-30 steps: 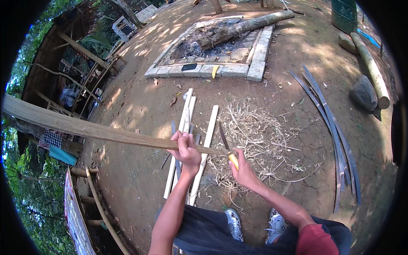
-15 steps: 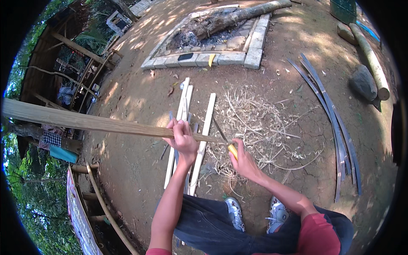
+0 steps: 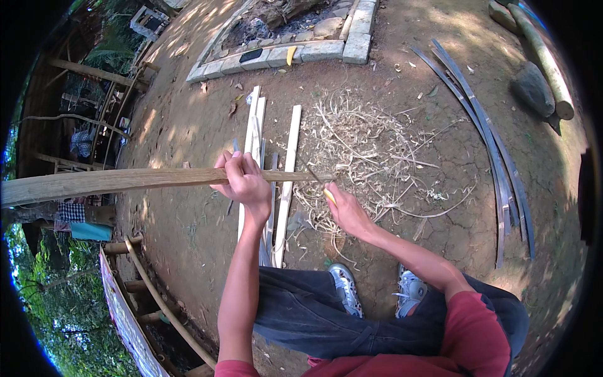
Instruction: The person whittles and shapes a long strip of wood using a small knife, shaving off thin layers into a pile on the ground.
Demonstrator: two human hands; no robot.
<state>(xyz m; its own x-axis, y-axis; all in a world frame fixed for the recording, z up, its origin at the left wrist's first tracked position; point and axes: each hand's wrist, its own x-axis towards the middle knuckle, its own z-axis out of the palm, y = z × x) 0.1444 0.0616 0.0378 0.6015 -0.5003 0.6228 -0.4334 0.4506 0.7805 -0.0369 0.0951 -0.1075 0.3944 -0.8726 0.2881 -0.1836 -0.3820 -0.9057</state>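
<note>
My left hand (image 3: 244, 186) is closed around a long brown wooden strip (image 3: 125, 180). The strip runs from the left edge of the picture to a thinner end past that hand. In my right hand (image 3: 348, 212) is a knife (image 3: 330, 195) with a yellow handle. Its thin dark blade slants up and left across the strip, close to the strip's right end; whether it bites into the wood cannot be seen. Beneath the hands, pale wooden strips (image 3: 291, 169) lie on the ground, next to a heap of curled shavings (image 3: 370, 138).
Dark, bent strips (image 3: 487, 132) lie to the right. Beyond them are a grey rock (image 3: 532, 89) and a log (image 3: 544, 58). A block-edged fire pit (image 3: 270, 58) lies ahead, with a black phone-like object (image 3: 250, 55) and a yellow piece (image 3: 291, 54) on its rim. A bamboo rail (image 3: 160, 295) stands left.
The strip now lies more level, its left part lower in the picture. Both hands appear higher and a little further left, and the ground scene has shifted upward. Both grips are kept.
</note>
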